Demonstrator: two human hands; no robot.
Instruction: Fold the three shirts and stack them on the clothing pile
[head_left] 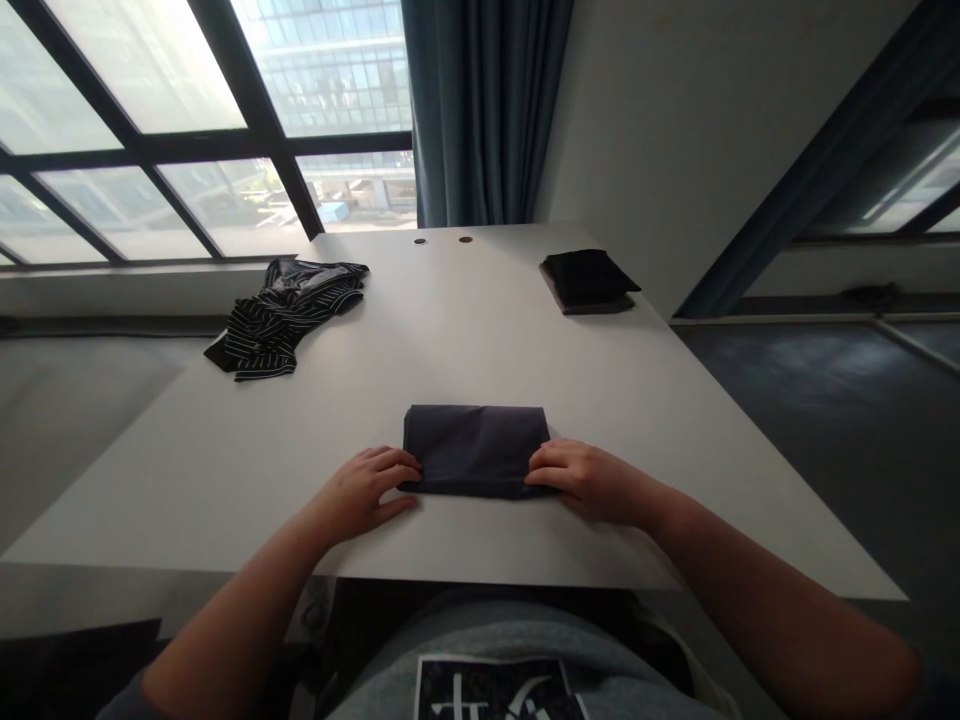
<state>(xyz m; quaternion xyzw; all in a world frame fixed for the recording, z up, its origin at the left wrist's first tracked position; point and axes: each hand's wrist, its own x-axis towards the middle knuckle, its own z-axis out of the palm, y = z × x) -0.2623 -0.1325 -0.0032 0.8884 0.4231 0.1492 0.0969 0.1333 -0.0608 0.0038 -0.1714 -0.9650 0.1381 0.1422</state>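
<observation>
A folded dark grey cloth garment (477,450) lies flat as a neat rectangle near the table's front edge. At its left end is my left hand (373,488), fingertips resting on the lower left corner. The left thumb is spread away and lies on the tabletop. My right hand (585,480) has its bent fingers on the lower right corner of the cloth, the thumb tucked low by the edge. What kind of garment it is does not show.
The white table (480,345) bears a crumpled black-and-white striped garment (289,315) at the far left. A stack of folded dark cloths (589,280) sits at the far right. Beyond the table are a blue curtain (487,110) and windows (202,110).
</observation>
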